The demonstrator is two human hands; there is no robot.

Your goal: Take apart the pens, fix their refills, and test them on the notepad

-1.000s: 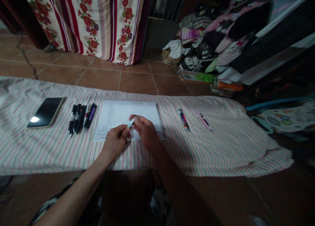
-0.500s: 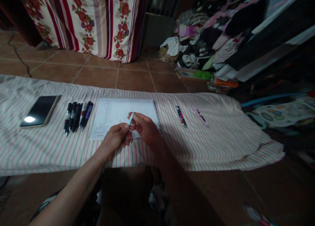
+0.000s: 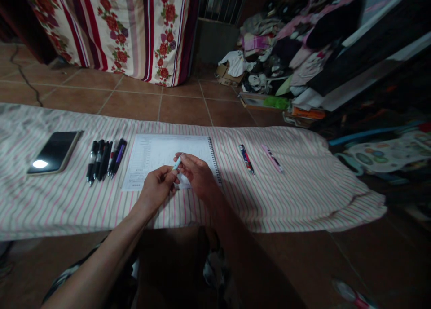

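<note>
Currently, your left hand [image 3: 160, 183] and right hand [image 3: 198, 174] both pinch the slim pale-blue pen [image 3: 177, 162] above the notebook [image 3: 171, 141]; a loosened fingertip could let it slip onto the page. Flanking you, the dark pens [image 3: 103, 159] at left, and the patterned pen [image 3: 247, 159] and pink pen [image 3: 272, 158] at right, could get knocked by a wide sweep.

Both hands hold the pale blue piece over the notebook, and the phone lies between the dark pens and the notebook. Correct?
Not the phone's place: in the head view the dark pens lie between the phone and the notebook. The rest holds: left hand and right hand both hold the pale blue piece over the notebook.
</note>
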